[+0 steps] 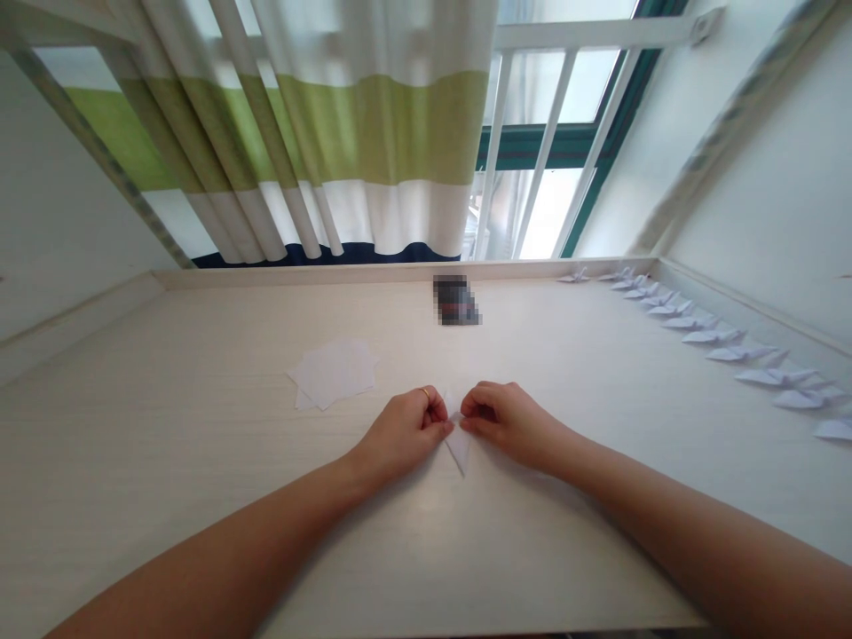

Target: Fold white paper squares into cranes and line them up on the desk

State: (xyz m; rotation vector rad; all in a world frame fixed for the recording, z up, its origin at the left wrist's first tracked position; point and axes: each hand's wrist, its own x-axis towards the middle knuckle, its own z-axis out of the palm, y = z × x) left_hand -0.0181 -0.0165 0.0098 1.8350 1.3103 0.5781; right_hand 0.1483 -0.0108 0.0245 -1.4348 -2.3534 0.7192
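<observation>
A small folded white paper (458,446) with a pointed lower end is on the pale table (413,568), between my two hands. My left hand (414,426), with a ring on one finger, pinches its left edge between thumb and curled fingers. On the opposite edge, the thumb and fingers of my right hand (502,417) are closed in a pinch. The paper's upper tip shows faintly between the hands. Loose white sheets (336,371) lie overlapping beyond my left hand.
Several folded paper cranes (712,337) line the table's right side up to the far corner. A pixelated dark object (456,300) sits near the far edge. Behind that edge are a curtain (386,133) and a white railing (546,142).
</observation>
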